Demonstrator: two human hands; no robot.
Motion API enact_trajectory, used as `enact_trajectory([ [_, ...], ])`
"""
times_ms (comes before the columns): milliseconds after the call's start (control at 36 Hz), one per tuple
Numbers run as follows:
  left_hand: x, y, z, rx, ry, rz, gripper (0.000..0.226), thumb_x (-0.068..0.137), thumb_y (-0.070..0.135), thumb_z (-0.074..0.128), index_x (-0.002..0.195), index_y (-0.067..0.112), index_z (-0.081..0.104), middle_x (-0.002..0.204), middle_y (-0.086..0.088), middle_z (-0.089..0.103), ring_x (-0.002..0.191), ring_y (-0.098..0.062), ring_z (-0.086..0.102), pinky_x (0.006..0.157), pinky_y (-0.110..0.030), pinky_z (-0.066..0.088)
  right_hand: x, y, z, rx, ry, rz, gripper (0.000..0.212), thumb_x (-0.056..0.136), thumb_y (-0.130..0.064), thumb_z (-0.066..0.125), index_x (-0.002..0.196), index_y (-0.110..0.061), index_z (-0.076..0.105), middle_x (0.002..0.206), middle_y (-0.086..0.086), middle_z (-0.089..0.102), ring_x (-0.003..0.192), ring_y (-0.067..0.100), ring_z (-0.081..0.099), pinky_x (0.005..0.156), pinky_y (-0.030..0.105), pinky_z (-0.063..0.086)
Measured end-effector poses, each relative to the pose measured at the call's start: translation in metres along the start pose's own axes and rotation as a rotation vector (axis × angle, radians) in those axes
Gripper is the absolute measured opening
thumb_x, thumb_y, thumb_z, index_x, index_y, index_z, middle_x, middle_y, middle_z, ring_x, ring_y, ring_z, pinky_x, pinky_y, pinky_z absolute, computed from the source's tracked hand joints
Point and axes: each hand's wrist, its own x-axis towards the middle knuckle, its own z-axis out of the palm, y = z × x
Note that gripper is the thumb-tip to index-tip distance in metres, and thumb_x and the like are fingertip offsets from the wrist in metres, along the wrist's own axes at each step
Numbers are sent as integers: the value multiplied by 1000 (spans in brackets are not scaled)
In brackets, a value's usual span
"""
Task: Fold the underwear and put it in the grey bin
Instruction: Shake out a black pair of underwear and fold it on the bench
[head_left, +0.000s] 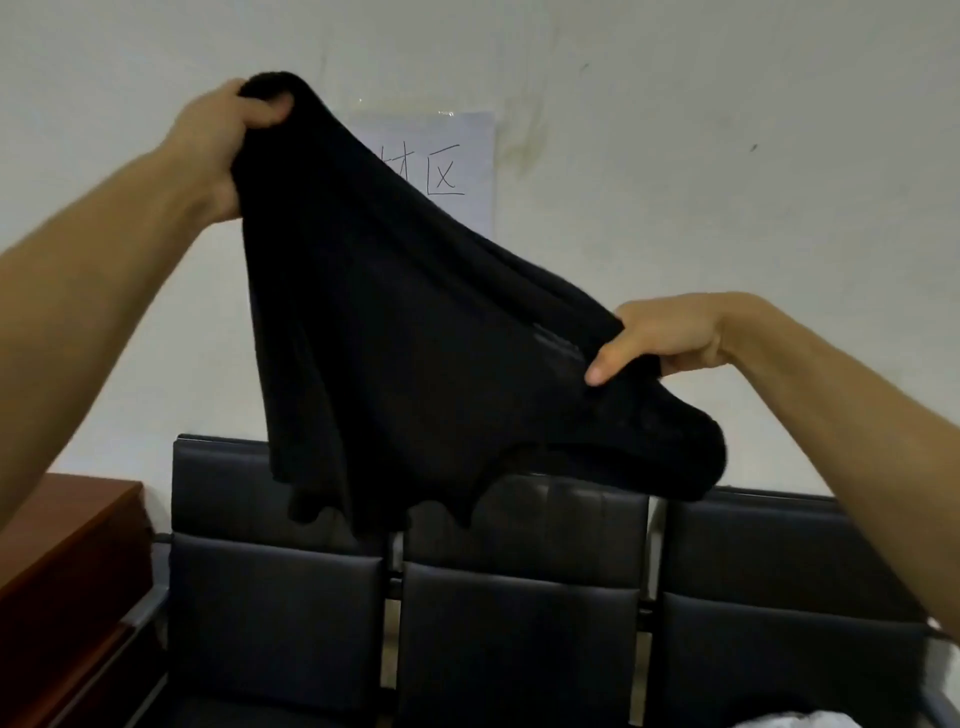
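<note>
Underwear (415, 338), black, held up in the air, spread and slanting down to the right, hem hanging above the row of dark chairs (519, 613). Left hand (218, 140) clenched on its top corner; right hand (660, 338) pinching its lower right edge, thumb in front. Behind the underwear: paper sign (457, 166) on white wall. Left of the chairs: brown desk (67, 551).
</note>
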Motion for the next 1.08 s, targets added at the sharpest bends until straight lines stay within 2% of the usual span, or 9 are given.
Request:
enact_trajectory([
  [139,-3,-18,-7,-142,-199,-159,24,94,21,52,115,13,60,108,-1,70,101,-14,67,76,-28,55,10,-17,-9,460,305,-238,13,89,-12,55,97,-11,65,87,1,74,77,13,70,62,28,57],
  [222,-11,-35,5,-110,-294,-266,20,91,22,51,105,12,62,104,-3,68,93,-14,69,76,-28,57,15,-40,-8,649,366,-375,15,90,-14,55,101,-11,65,91,2,73,84,15,70,67,31,56],
  [417,-40,-70,63,40,-599,-290,10,87,14,59,93,5,59,86,-5,68,79,-14,65,73,-23,56,25,-84,-2,984,388,-515,12,88,-13,58,99,-7,61,89,10,69,86,24,66,77,36,55],
  [528,-53,-80,91,147,-692,-354,27,96,13,50,120,-1,53,111,-20,62,100,-24,59,92,-35,51,29,-97,0,1060,327,-564,8,89,-13,57,93,-6,61,80,10,68,75,23,66,71,33,55],
  [611,-63,-86,105,116,-753,-432,18,99,12,43,106,8,59,104,-12,63,93,-20,60,83,-29,54,32,-99,1,1095,278,-597,11,91,-15,57,90,-6,62,78,10,69,75,23,67,73,32,56],
  [722,-73,-90,123,-229,-737,-537,15,90,12,48,86,7,62,87,-11,63,80,-16,60,79,-26,52,35,-82,3,976,192,-539,37,90,-33,56,112,-3,55,102,14,62,95,29,63,86,39,53],
  [833,-80,-89,133,-539,-648,-558,19,76,20,55,85,7,63,84,-11,64,79,-18,60,91,-29,45,33,-45,-13,960,347,-417,54,89,-38,57,130,-7,42,125,15,56,107,28,61,85,39,52],
  [889,-79,-91,134,-581,-575,-554,24,88,21,51,78,6,66,80,-10,66,75,-18,62,92,-29,44,29,-27,-13,851,457,-367,34,91,-34,58,116,-12,50,117,13,60,97,25,64,69,33,55],
  [1083,-69,-93,138,-656,-317,-577,19,94,18,50,84,6,60,79,-10,64,75,-21,63,78,-31,53,-5,17,3,505,753,-475,7,90,-14,61,83,-12,58,77,6,64,76,22,64,64,32,49],
])
